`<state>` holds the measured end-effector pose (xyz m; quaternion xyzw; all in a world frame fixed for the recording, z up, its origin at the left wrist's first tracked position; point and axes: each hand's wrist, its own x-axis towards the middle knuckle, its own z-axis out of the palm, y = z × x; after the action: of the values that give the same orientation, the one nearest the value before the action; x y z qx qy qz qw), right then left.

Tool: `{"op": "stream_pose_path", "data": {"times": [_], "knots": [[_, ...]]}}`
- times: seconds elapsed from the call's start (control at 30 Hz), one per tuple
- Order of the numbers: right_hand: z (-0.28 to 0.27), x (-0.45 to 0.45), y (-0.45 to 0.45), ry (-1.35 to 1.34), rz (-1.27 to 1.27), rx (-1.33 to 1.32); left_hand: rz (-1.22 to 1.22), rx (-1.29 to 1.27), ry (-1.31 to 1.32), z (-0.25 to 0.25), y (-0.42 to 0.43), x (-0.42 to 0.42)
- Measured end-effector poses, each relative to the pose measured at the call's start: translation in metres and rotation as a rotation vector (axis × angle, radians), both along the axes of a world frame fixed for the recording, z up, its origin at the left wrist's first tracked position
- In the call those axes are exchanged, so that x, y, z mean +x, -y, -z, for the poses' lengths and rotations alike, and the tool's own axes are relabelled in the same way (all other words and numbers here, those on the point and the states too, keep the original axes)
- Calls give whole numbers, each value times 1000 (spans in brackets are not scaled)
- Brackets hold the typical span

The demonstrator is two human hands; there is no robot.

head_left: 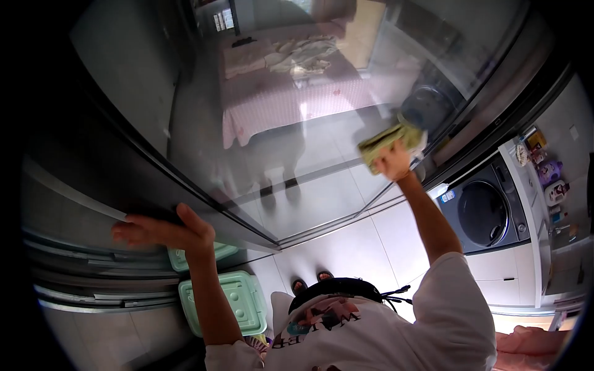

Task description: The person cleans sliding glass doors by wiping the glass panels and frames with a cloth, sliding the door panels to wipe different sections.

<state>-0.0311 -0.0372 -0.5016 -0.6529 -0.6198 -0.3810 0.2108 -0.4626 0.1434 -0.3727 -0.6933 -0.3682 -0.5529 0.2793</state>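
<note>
My right hand (393, 162) grips a folded yellow-green cloth (387, 141) against the large glass door panel (328, 148), low on its right side. The fingers bend over the cloth and hide part of it. To the left, my left hand (167, 232) is open, fingers stretched out, beside the dark door frame (232, 216). It holds nothing; whether it touches the frame I cannot tell. Through or mirrored in the glass, a bed with a pink cover (297, 99) shows.
Green lidded storage boxes (232, 303) stand on the floor below my left arm. A dark front-loading washing machine (482, 210) sits under a white counter (526, 204) at the right, with several bottles (554, 185) above. Pale tiles (346, 247) cover the floor around my feet.
</note>
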Motion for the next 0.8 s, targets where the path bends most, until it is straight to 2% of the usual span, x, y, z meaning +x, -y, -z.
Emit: {"op": "stream_pose_path", "data": {"times": [0.03, 0.07, 0.13, 0.2, 0.3, 0.4, 0.47, 0.57, 0.67, 0.7, 0.77, 0.8], "knots": [[-34, 11, 1, -54, 61, 179, -3, -21, 11, 1, 0, 0], [-68, 18, -9, 19, 79, 393, -2, -21, 12, 2, -3, 0], [-157, -10, -23, -98, 29, 559, 14, -24, 24, 2, -4, 0], [-208, -39, -39, -134, 97, 614, 3, -33, 30, 3, -5, 1], [-235, -88, -66, -164, 53, 639, -8, -34, 42, 1, -4, 1], [-222, -132, -84, -73, 91, 487, 5, -25, 66, 2, -6, 2], [-197, -159, -92, 12, -14, 351, 16, -20, 88, 2, -6, 1], [-137, -187, -97, 188, -155, 130, 26, -49, 96, 3, -3, 4], [-67, -165, -93, 310, -334, -104, -19, -68, 94, 5, -5, 3], [-72, -157, -83, 317, -324, -99, -29, -43, 75, 4, -5, 3], [-85, -134, -55, 175, -170, -296, -43, -11, 50, 4, -5, 3], [-79, -111, -48, 27, -165, -249, -40, -7, 54, 3, -4, 3]]}}
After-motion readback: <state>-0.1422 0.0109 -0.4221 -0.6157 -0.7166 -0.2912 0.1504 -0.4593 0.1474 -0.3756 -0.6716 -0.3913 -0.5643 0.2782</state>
